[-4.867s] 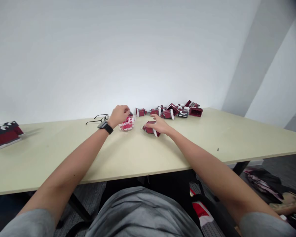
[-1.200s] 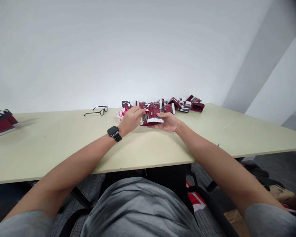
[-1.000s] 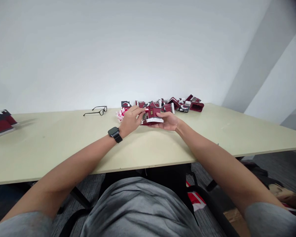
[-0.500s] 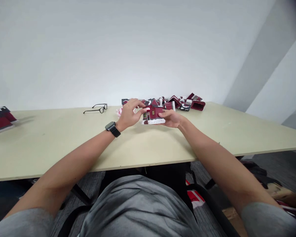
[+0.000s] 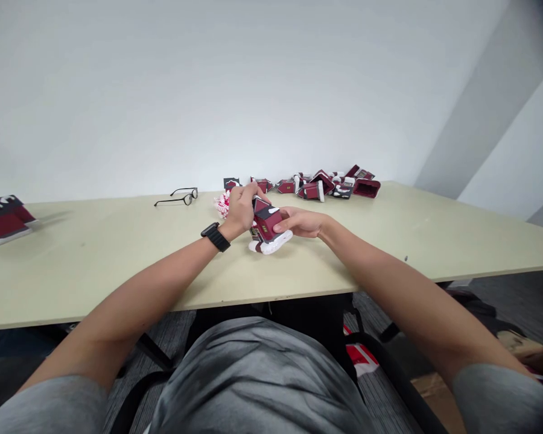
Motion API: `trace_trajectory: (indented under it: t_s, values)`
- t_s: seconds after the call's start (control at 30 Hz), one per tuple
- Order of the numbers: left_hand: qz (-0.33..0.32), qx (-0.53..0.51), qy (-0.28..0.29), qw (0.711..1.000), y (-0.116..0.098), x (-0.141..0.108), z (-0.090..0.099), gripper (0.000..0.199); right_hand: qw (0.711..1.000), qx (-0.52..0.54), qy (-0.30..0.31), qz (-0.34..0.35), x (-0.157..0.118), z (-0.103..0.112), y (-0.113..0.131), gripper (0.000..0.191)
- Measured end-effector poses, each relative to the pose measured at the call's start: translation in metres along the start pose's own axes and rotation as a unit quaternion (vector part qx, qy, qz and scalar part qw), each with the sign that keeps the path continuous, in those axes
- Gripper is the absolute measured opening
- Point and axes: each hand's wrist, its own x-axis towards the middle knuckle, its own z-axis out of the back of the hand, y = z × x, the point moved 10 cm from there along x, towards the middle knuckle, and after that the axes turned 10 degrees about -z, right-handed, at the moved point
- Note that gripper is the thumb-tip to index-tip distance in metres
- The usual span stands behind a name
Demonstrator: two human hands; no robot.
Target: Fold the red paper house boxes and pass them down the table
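A small dark red house model [image 5: 268,225] with a grey roof, a lit-looking window and a white snowy base is held tilted above the table. My left hand [image 5: 243,207] grips it from the left, fingers bent over its upper side. My right hand [image 5: 300,222] holds its right side, the thumb across the red wall. Behind my left hand lies a red and white striped bundle [image 5: 221,205], partly hidden.
Several red house pieces, among them an open one [image 5: 366,188], lie along the wall at the back of the table [image 5: 434,229]. Black glasses [image 5: 187,198] rest left of the hands. A larger red house piece [image 5: 4,222] stands at the far left.
The house model has been tilted and turned, and it has come slightly lower and nearer. My left hand has shifted over its upper left side. Both hands still hold it.
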Motion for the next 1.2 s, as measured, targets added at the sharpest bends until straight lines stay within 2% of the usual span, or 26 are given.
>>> trace_trajectory:
  t_s: [0.1, 0.23, 0.3, 0.37, 0.43, 0.5, 0.57, 0.63, 0.73, 0.83, 0.93, 1.03, 1.07, 1.13, 1.2]
  values:
    - [-0.022, 0.018, -0.009, 1.000, -0.006, -0.001, -0.002, 0.071, 1.000, -0.010, -0.002, 0.003, 0.001, 0.001, -0.001, 0.061]
    - [-0.041, 0.066, 0.035, 0.996, -0.016, 0.001, -0.009, 0.079, 1.000, -0.008, 0.007, 0.016, 0.000, -0.001, 0.001, 0.058]
    - [-0.083, 0.138, 0.067, 0.985, -0.029, 0.004, -0.009, 0.074, 0.999, -0.002, -0.012, 0.030, -0.001, 0.002, 0.004, 0.060]
    - [-0.120, 0.231, 0.092, 0.961, -0.040, 0.006, -0.007, 0.061, 0.998, 0.000, -0.046, 0.044, -0.003, 0.007, 0.008, 0.062]
    - [-0.109, 0.292, 0.134, 0.941, -0.040, 0.007, -0.005, 0.056, 0.996, -0.005, -0.070, 0.052, -0.004, 0.010, 0.011, 0.066]
    - [-0.060, 0.303, 0.191, 0.932, -0.030, 0.003, -0.001, 0.054, 0.997, -0.016, -0.057, 0.051, -0.004, 0.006, 0.011, 0.074]
    - [-0.034, 0.291, 0.248, 0.923, -0.025, -0.006, 0.005, 0.052, 0.998, -0.024, -0.027, 0.048, -0.004, 0.000, 0.009, 0.081]
    - [-0.041, 0.285, 0.291, 0.913, -0.027, -0.019, 0.017, 0.052, 0.999, -0.035, -0.006, 0.041, -0.006, -0.003, 0.007, 0.082]
    - [-0.050, 0.291, 0.323, 0.899, -0.029, -0.039, 0.051, 0.051, 0.998, -0.063, -0.002, 0.023, -0.011, -0.002, 0.002, 0.071]
    - [0.020, 0.309, 0.316, 0.897, -0.014, -0.054, 0.112, 0.054, 0.997, -0.069, -0.014, 0.009, -0.012, 0.004, -0.004, 0.063]
    - [0.142, 0.331, 0.311, 0.879, 0.013, -0.068, 0.201, 0.069, 0.998, -0.066, -0.014, -0.013, -0.010, 0.006, -0.011, 0.067]
    - [0.230, 0.419, 0.283, 0.831, 0.033, -0.078, 0.322, 0.098, 0.998, -0.064, -0.020, -0.022, -0.007, 0.009, -0.017, 0.065]
    - [0.239, 0.471, 0.247, 0.813, 0.033, -0.078, 0.369, 0.112, 0.997, -0.064, -0.023, -0.021, -0.007, 0.010, -0.018, 0.064]
    - [0.273, 0.574, 0.190, 0.748, 0.029, -0.086, 0.459, 0.137, 0.997, -0.063, -0.027, -0.017, -0.006, 0.013, -0.019, 0.063]
    - [0.306, 0.651, 0.150, 0.678, 0.020, -0.098, 0.529, 0.145, 0.997, -0.062, -0.032, -0.016, -0.005, 0.015, -0.020, 0.063]
